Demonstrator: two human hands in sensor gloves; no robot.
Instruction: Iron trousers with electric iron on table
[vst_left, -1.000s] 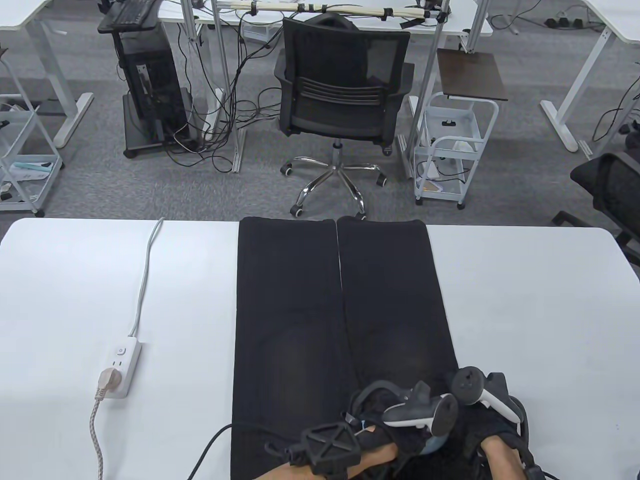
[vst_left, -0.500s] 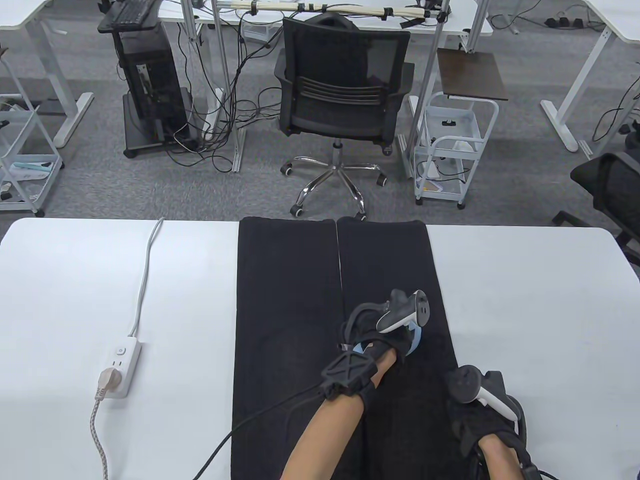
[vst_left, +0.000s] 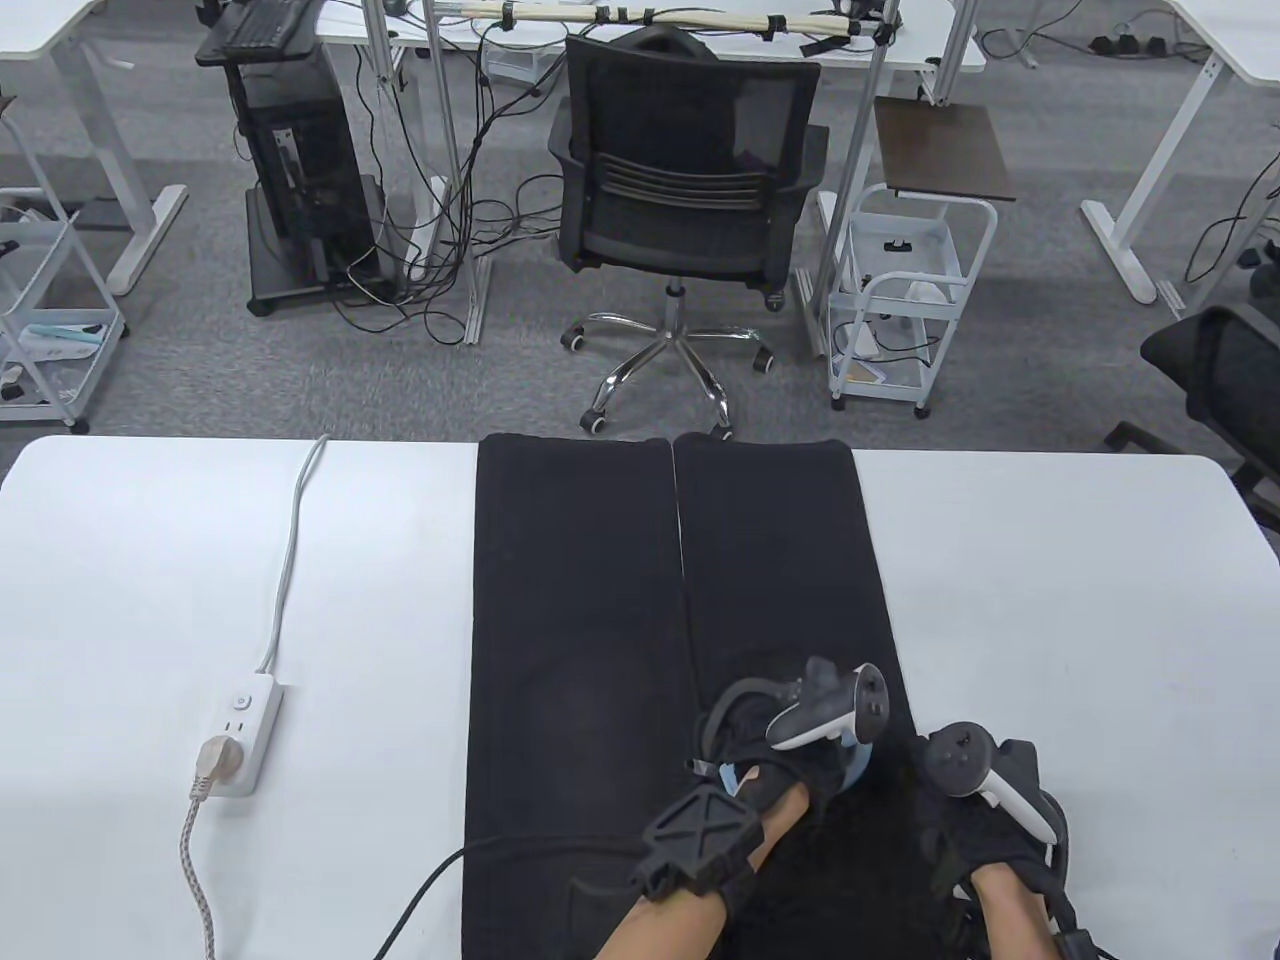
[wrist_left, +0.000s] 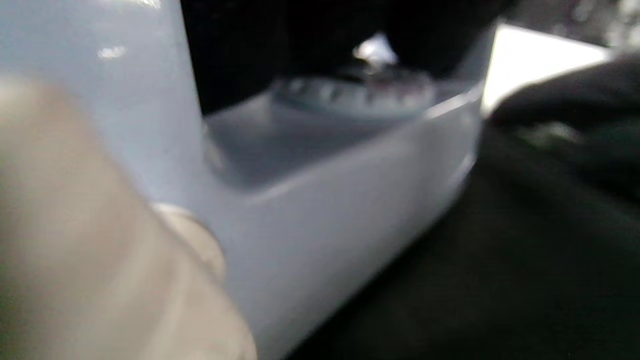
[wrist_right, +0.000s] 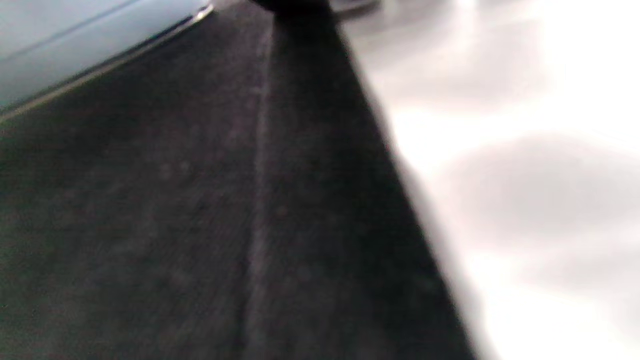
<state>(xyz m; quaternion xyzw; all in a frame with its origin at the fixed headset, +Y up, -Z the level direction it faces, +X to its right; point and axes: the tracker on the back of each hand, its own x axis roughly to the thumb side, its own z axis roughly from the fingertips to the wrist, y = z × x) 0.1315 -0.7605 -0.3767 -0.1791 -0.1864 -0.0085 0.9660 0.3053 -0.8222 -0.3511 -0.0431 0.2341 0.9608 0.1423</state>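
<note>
Trousers (vst_left: 640, 600) (black) under iron (vst_left: 850, 765); left hand (vst_left: 790, 770) grips it, right hand (vst_left: 985, 830) presses cloth.

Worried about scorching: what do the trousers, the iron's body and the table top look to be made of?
Trousers: matte black woven cloth, fibre unclear; no sheen, stitched seam shows in right wrist view. Iron: glossy pale-blue plastic, likely, with soft highlights. Table: smooth white top, probably laminate; faint reflections.

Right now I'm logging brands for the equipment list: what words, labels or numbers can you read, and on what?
None can be read.
Iron: the dial on its pale blue body carries marks, too blurred to read.
Power strip: a round button, no legible text.
Trousers: no label shows.
</note>
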